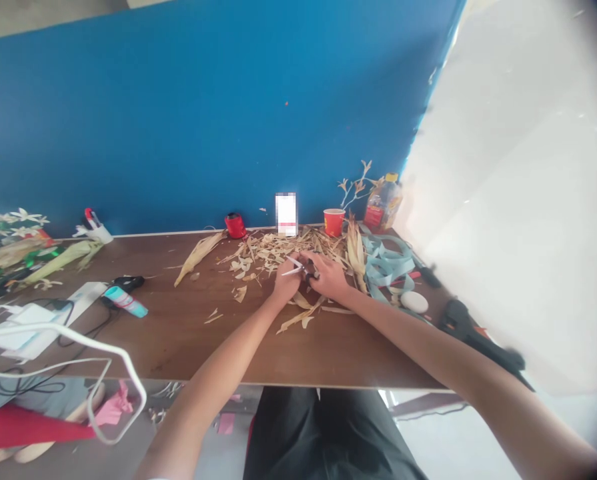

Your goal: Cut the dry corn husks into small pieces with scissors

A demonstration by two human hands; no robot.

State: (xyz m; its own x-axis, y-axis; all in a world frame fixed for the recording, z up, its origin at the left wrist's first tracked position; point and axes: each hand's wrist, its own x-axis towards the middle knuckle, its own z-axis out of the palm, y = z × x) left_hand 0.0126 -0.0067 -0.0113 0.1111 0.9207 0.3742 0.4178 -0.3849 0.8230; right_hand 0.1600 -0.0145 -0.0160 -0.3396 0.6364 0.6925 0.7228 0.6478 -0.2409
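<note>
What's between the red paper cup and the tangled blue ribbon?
In the head view, a dry, tan corn husk lies between the red paper cup and blue ribbon.

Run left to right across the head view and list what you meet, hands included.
White flowers, white pen cup, dried corn husk, red can, left hand, right hand, pale blue ribbon, black glue gun.
</note>
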